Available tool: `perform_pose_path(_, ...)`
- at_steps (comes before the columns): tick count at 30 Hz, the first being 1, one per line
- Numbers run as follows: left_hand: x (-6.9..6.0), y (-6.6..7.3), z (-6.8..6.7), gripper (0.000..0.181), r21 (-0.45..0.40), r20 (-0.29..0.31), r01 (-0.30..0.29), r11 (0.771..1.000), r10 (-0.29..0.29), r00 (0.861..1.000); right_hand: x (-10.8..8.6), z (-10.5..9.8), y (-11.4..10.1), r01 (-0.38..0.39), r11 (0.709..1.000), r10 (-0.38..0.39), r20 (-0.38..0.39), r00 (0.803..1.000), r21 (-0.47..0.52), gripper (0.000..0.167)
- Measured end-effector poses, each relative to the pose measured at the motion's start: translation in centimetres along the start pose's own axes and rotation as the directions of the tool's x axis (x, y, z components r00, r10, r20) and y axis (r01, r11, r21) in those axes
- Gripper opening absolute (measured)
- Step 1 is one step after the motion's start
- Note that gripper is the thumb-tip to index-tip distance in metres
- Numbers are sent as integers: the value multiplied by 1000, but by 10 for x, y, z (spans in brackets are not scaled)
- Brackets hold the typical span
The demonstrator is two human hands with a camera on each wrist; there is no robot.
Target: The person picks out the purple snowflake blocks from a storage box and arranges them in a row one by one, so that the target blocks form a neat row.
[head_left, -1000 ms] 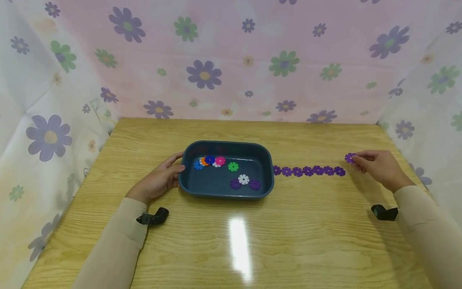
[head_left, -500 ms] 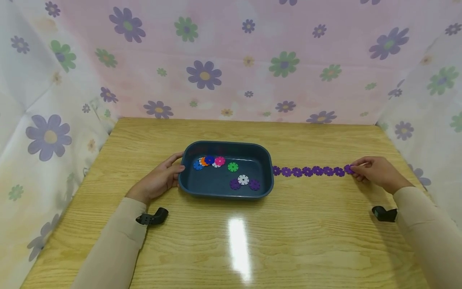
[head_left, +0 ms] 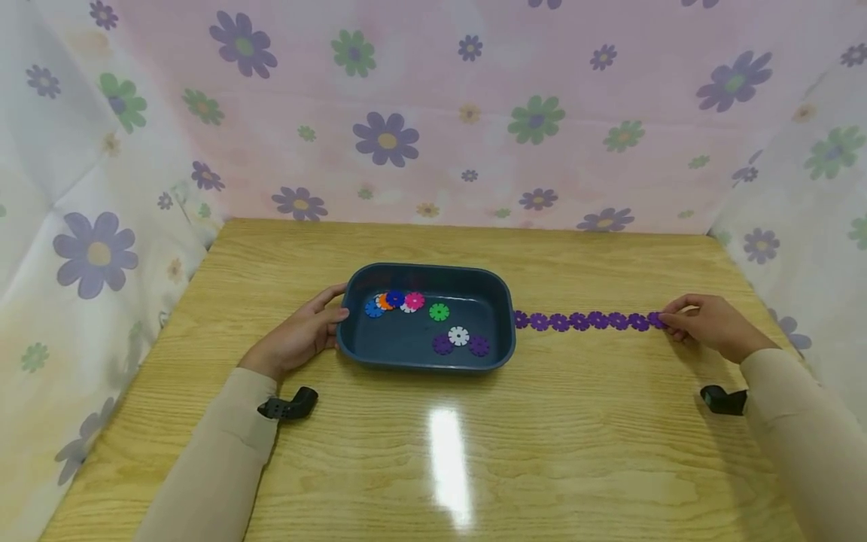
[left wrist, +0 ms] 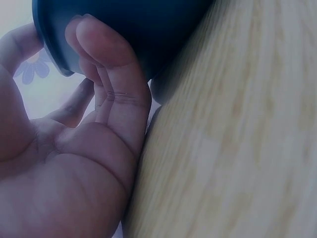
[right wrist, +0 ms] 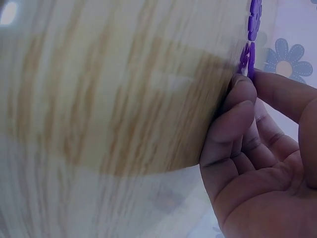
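Note:
My left hand (head_left: pixel 302 333) grips the left end of a dark blue plastic tub (head_left: pixel 393 342), with the thumb at its rim. In the left wrist view, fingers (left wrist: pixel 121 91) curl against the tub's outer wall, close to the table. Off to the right, my right hand (head_left: pixel 707 325) pinches a purple notched disc (head_left: pixel 655 320) between thumb and fingers. That disc meets the right end of a row of purple notched discs (head_left: pixel 579 321) lying flat on the table. The tub's right wall stands at the row's left end. My fingers partly cover the pinched disc.
Inside the tub lie a green disc (head_left: pixel 439 312), a white disc (head_left: pixel 458 336) over two purple ones, and an overlapping cluster with a pink disc (head_left: pixel 415 300). The wood-grain table (head_left: pixel 576 452) is bordered by flowered cloth (head_left: pixel 433 98) at the back and sides.
My right hand has come down and slightly toward me, bringing the purple disc from above the row to its right end. The left hand and tub have stayed in place.

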State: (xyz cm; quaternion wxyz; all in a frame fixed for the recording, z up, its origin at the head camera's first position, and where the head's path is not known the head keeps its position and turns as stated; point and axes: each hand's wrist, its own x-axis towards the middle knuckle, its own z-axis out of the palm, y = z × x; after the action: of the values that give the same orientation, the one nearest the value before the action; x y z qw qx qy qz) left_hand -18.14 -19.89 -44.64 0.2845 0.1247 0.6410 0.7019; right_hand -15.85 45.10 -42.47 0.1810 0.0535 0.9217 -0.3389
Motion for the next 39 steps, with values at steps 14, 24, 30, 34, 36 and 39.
perform_pose_path(14,2,-4,1,60,-7,-4,-11,1000,11,1000,-4,5,-15,64,987,-79,-104,991,-148,45)
perform_pose_path(24,2,-3,-1,60,-5,-2,-6,1000,6,1000,-4,35,-120,270,948,-306,-250,919,-170,37)
perform_pose_path(30,1,-1,0,61,1,0,-4,1000,4,1000,-2,68,-184,453,882,-470,-192,861,-127,22)
perform_pose_path(34,0,-2,0,61,-5,1,-2,1000,2,1000,-1,89,-215,542,836,-549,-114,828,-88,18)
perform_pose_path(36,0,-3,-1,61,-5,1,-2,1000,2,1000,1,97,-228,575,816,-578,-64,814,-65,19)
perform_pose_path(39,2,-3,-1,60,-5,-1,0,1000,0,1000,5,111,-243,612,791,-612,13,791,-22,20)
